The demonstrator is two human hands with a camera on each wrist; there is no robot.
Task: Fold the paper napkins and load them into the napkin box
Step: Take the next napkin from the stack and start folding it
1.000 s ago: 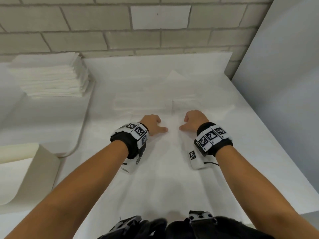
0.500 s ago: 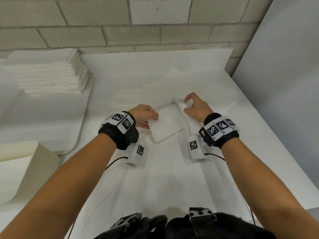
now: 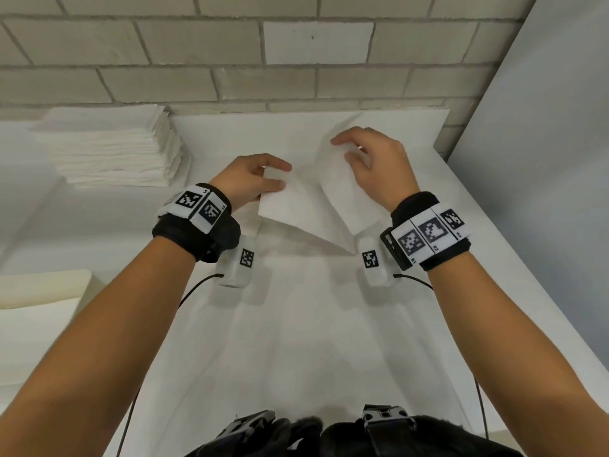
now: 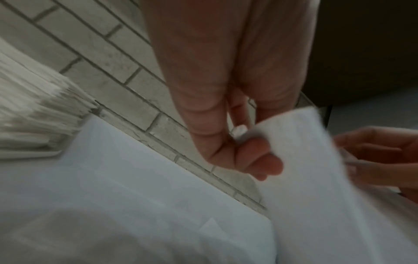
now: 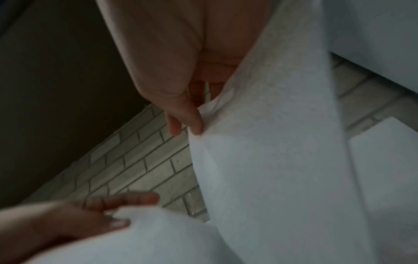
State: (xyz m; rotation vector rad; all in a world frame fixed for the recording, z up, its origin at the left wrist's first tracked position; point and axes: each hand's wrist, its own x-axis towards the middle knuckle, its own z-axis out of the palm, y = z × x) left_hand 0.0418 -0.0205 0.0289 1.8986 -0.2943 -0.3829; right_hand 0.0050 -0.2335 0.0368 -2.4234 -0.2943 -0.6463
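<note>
1. Nearest me, at 6 o'clock, the dark strap buckles (image 3: 385, 418) on my chest show at the bottom edge of the head view.
2. My two bare forearms reach forward over the table (image 3: 296, 341), which is covered in white paper; each wrist wears a black band with checkered marker tags.
3. My left hand (image 3: 245, 179), at about 11 o'clock, pinches the left corner of a napkin (image 3: 309, 206) between thumb and curled fingers; the left wrist view shows the thumb pressed on the paper's edge.
4. My right hand (image 3: 375, 166), at about 1 o'clock, holds the napkin's right flap: the thumb lies against the sheet and the fingers curl loosely round its upper edge.
5. The napkin hangs between both hands, lifted off the table and creased in a V, its lowest corner pointing down toward me.
6. Farther off, at 10 o'clock, a stack of napkins (image 3: 112, 150) sits by the brick wall (image 3: 197, 77).
7. At 9 o'clock, a cream tray or box (image 3: 43, 291) lies at the left edge; I cannot tell which.
</note>
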